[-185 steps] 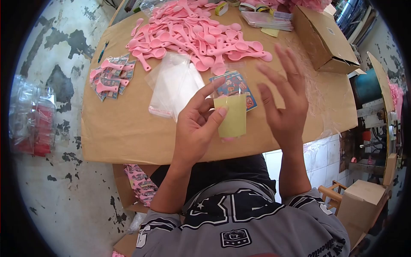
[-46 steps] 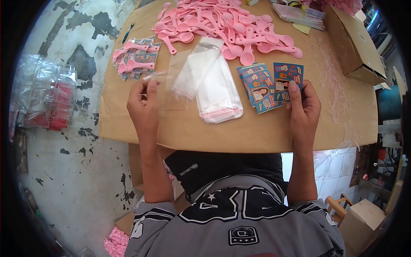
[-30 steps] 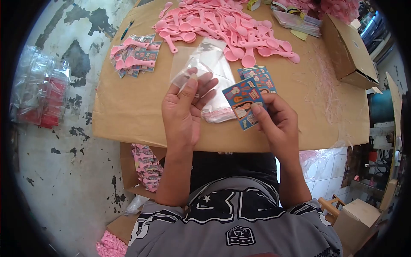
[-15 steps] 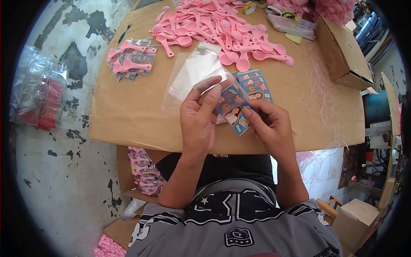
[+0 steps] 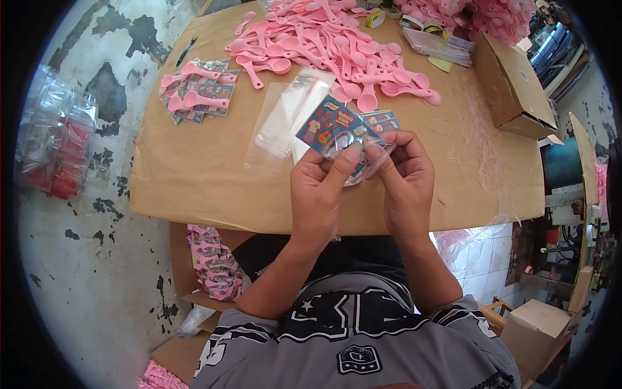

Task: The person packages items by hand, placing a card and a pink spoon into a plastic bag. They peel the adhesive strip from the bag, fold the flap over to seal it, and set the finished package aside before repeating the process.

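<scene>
- My left hand (image 5: 319, 194) pinches a blue printed paper card (image 5: 327, 126).
- My right hand (image 5: 407, 185) pinches a clear plastic sleeve (image 5: 374, 159) that touches the card.
- Both are held above the brown paper-covered table (image 5: 194, 188).

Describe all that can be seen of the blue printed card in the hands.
The card is a small blue rectangle, thin like paper, printed with bright cartoon pictures in red, yellow and white. It is held tilted above the brown table, picture side up. Its lower corner seems to sit in a clear bag. The left hand pinches it at that corner; the right hand grips the bag beside it.
</scene>
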`<state>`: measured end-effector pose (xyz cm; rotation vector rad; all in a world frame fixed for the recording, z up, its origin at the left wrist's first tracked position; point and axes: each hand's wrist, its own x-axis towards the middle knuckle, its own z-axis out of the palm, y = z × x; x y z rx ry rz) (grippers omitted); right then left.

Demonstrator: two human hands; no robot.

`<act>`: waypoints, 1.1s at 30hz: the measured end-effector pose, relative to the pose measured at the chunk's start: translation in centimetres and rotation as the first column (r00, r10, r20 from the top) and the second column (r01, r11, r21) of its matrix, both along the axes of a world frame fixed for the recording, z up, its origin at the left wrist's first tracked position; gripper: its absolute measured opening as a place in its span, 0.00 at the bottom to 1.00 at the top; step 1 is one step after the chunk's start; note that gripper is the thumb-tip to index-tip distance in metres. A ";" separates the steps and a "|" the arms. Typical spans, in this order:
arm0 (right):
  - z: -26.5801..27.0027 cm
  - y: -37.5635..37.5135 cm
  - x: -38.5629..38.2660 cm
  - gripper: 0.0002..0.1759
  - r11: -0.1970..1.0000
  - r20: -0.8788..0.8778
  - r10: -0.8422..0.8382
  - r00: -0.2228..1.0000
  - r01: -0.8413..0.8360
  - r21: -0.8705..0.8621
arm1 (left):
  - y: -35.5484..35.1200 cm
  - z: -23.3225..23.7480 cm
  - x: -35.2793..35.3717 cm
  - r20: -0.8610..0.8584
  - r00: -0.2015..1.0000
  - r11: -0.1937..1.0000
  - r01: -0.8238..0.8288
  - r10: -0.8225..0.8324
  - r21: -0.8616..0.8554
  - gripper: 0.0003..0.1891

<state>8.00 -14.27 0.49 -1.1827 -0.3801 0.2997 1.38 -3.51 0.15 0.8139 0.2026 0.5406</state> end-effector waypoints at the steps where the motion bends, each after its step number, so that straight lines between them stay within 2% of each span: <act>1: 0.4 0.4 -0.3 0.13 1.000 -0.039 0.022 0.999 -0.021 0.012 | 0.1 -0.1 -0.3 -0.014 1.000 0.999 0.003 -0.002 0.039 0.14; 3: 1.4 0.9 -0.9 0.13 0.997 -0.118 0.065 0.991 -0.062 0.035 | 0.7 -0.7 -0.6 -0.015 1.000 0.997 0.027 -0.026 0.071 0.16; 4: 1.2 0.8 -1.0 0.13 0.996 -0.101 0.089 0.991 -0.089 0.005 | 0.9 -0.8 -0.6 -0.017 0.999 0.995 0.043 -0.042 0.086 0.18; 6: 0.8 0.5 -1.2 0.13 0.989 -0.070 0.135 0.988 -0.139 -0.058 | 1.5 0.1 -0.4 0.039 0.999 0.999 0.031 -0.032 0.028 0.23; 10: 0.9 -0.2 -1.5 0.10 0.982 -0.115 0.136 0.984 -0.150 -0.118 | 2.1 2.2 0.4 0.187 0.982 0.999 0.004 0.002 -0.032 0.31; 15: 0.6 -0.6 -2.3 0.09 0.981 -0.172 0.118 0.978 -0.142 -0.134 | 1.7 1.5 0.9 0.301 0.950 0.991 0.105 -0.077 -0.077 0.31; 18: 0.6 -0.8 -2.5 0.12 0.978 -0.193 0.156 0.969 -0.178 -0.104 | 1.0 1.0 1.1 0.403 0.910 0.971 0.178 -0.099 -0.162 0.28; 19: 0.6 -0.7 -2.5 0.12 0.984 -0.162 0.124 0.979 -0.143 -0.110 | 0.3 1.9 0.9 0.363 0.928 0.956 0.177 -0.082 -0.235 0.28; 21: 0.5 -0.3 -2.6 0.14 0.990 -0.097 0.062 0.993 -0.074 -0.120 | 0.0 1.1 1.2 0.385 0.916 0.948 0.211 -0.108 -0.237 0.27; 29: 0.3 0.3 -2.5 0.17 0.981 -0.049 0.117 0.992 -0.123 -0.149 | 0.8 1.1 0.7 0.371 0.926 0.966 0.161 -0.077 -0.201 0.27; 33: -0.7 0.8 -2.4 0.18 0.984 -0.017 0.119 0.993 -0.120 -0.135 | 0.9 0.6 0.4 0.336 0.938 0.985 0.130 -0.086 -0.111 0.26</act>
